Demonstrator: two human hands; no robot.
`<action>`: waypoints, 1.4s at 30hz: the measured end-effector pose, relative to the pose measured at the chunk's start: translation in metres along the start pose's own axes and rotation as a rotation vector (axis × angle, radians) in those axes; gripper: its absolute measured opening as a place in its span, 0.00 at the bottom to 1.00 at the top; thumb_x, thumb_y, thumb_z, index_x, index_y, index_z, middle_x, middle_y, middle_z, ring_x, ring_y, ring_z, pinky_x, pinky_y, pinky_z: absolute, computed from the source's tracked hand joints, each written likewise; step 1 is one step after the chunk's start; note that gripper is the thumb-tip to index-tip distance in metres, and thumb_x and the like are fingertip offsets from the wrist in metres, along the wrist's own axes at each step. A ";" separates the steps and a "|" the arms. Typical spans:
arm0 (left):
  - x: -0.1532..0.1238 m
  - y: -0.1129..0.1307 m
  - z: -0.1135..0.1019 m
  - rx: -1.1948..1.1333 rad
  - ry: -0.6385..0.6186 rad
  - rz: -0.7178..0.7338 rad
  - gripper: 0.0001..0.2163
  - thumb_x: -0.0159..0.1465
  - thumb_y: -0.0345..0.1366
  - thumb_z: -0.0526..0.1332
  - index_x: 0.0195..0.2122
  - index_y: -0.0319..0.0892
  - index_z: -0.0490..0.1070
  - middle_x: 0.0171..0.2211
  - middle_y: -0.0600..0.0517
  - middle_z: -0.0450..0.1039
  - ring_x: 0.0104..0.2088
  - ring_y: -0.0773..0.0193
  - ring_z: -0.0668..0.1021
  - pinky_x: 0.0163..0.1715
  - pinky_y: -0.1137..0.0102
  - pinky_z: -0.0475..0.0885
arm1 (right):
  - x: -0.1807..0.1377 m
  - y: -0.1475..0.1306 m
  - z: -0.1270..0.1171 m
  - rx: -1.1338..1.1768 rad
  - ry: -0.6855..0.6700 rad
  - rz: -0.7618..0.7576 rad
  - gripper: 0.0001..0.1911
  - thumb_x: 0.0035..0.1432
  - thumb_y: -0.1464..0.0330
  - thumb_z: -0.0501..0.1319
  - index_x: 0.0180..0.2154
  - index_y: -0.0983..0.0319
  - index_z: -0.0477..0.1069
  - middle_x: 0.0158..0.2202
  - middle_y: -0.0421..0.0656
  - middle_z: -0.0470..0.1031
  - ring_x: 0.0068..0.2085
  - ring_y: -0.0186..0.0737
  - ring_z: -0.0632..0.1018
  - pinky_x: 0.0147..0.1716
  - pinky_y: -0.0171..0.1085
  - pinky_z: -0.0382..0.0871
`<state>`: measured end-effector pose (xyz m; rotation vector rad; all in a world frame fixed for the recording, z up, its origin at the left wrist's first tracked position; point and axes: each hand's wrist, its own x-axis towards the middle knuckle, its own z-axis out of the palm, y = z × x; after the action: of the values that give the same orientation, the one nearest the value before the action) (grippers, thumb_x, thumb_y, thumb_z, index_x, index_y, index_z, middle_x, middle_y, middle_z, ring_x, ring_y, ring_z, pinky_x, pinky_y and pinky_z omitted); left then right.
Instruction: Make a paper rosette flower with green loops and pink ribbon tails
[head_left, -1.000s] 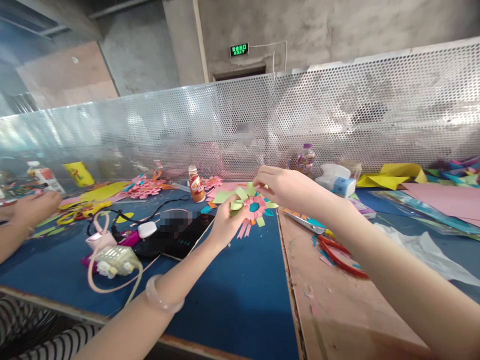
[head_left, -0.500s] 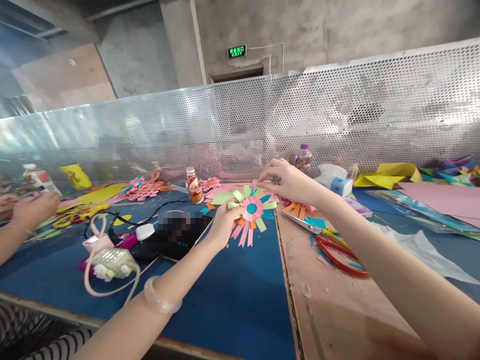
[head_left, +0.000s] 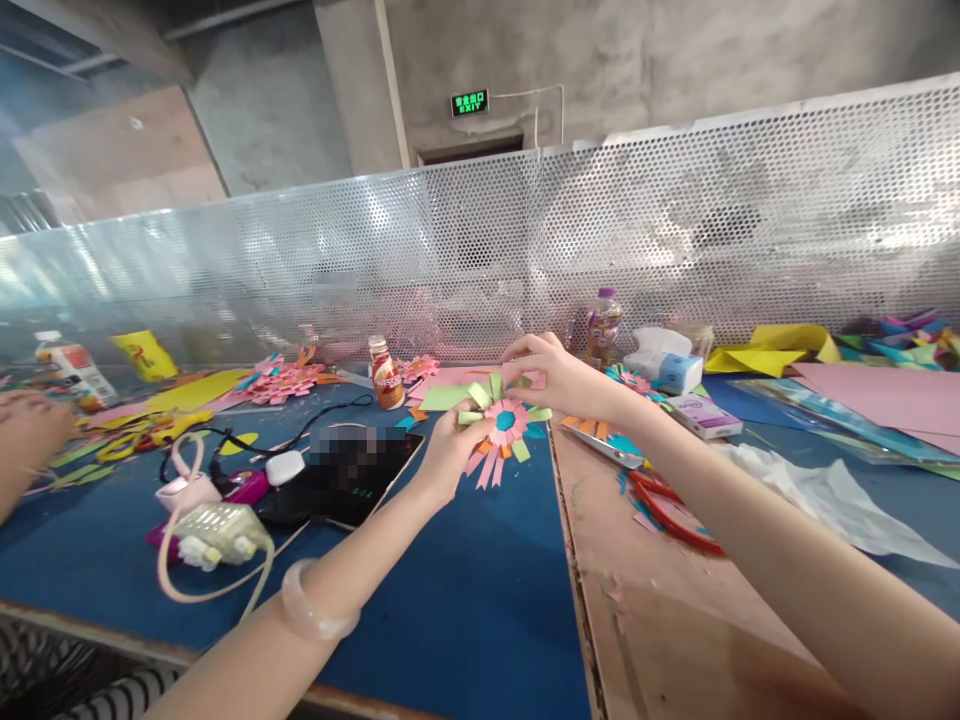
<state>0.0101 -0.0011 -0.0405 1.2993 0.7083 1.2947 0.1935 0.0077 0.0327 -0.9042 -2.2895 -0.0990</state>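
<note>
A paper flower (head_left: 507, 424) with a pink ring, a blue centre and green, orange, pink and blue strips stands out in front of me. My left hand (head_left: 452, 450) pinches its left edge, with a pale bangle on that wrist. At the flower's top right edge is my right hand (head_left: 551, 375), its fingers bent and drawn together by the green strips. What lies between those fingertips is too small to make out. Below the right forearm, red-handled scissors (head_left: 671, 515) lie on the bare wooden strip, beside orange and blue paper pieces.
A phone (head_left: 367, 475) and a charger with a pink cable (head_left: 225, 530) lie at the left. Behind stand a small brown bottle (head_left: 385, 375) and a purple-capped bottle (head_left: 604, 325). At right are a tissue pack (head_left: 667, 370) and pink sheets (head_left: 877, 405). Another person's hand (head_left: 30, 430) is far left.
My right hand has shifted slightly left and down, closer to the flower's top strips. My left hand keeps its hold on the flower. The other person's hand has moved left.
</note>
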 end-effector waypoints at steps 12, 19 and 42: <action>-0.017 0.012 0.011 0.294 -0.038 0.174 0.11 0.58 0.37 0.61 0.41 0.40 0.70 0.27 0.53 0.72 0.25 0.68 0.72 0.28 0.75 0.67 | -0.031 -0.025 -0.006 0.140 0.236 -0.074 0.05 0.57 0.73 0.58 0.36 0.61 0.72 0.41 0.46 0.71 0.42 0.40 0.72 0.41 0.41 0.69; -0.034 0.012 0.021 0.525 -0.085 0.306 0.07 0.59 0.33 0.60 0.39 0.41 0.69 0.31 0.50 0.74 0.30 0.64 0.75 0.31 0.73 0.69 | -0.066 -0.038 -0.008 0.050 0.351 -0.153 0.08 0.57 0.77 0.58 0.38 0.61 0.69 0.40 0.47 0.70 0.43 0.41 0.71 0.41 0.44 0.68; -0.046 0.022 0.023 0.787 -0.362 0.954 0.33 0.54 0.21 0.58 0.60 0.48 0.55 0.38 0.49 0.75 0.31 0.65 0.77 0.32 0.72 0.74 | -0.099 -0.060 -0.025 0.158 0.232 -0.084 0.10 0.57 0.75 0.57 0.40 0.57 0.69 0.38 0.46 0.71 0.39 0.41 0.75 0.35 0.39 0.75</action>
<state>0.0154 -0.0553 -0.0272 2.6486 0.3118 1.4688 0.2228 -0.1028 0.0014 -0.6780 -2.0864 -0.0553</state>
